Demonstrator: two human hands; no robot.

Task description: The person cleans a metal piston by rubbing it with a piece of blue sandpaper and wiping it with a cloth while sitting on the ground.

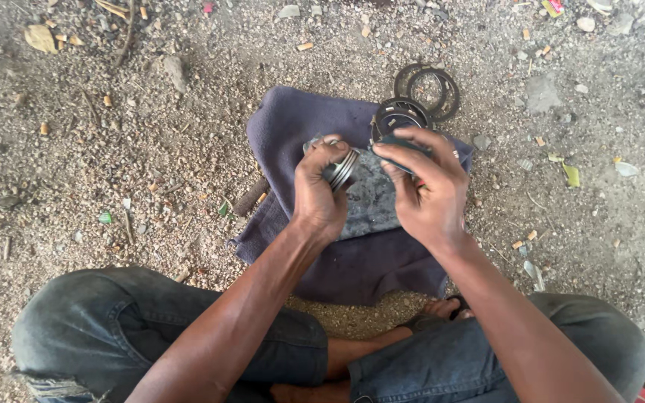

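A dusky purple cloth [300, 119] is lying on the grey-brown ground [151, 149], carrying a mottled grey stain at its middle. The stacked metal rings [341, 170] in the left hand [319, 198] are showing silver-grey, banded with dark grooves. The right hand [423, 186] is covering a dark teal piece [401, 143]. Black rings [431, 91] are sitting at the cloth's far right corner. The jeans [98, 321] are looking faded blue-grey.

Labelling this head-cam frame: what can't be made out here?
- Head view: most of the grooved metal part, covered by the left hand.
- Dark flat piece in the right hand: fingers hide its shape.
- Cloth: near edge behind the forearms.
- Dark rings: too small for detail.
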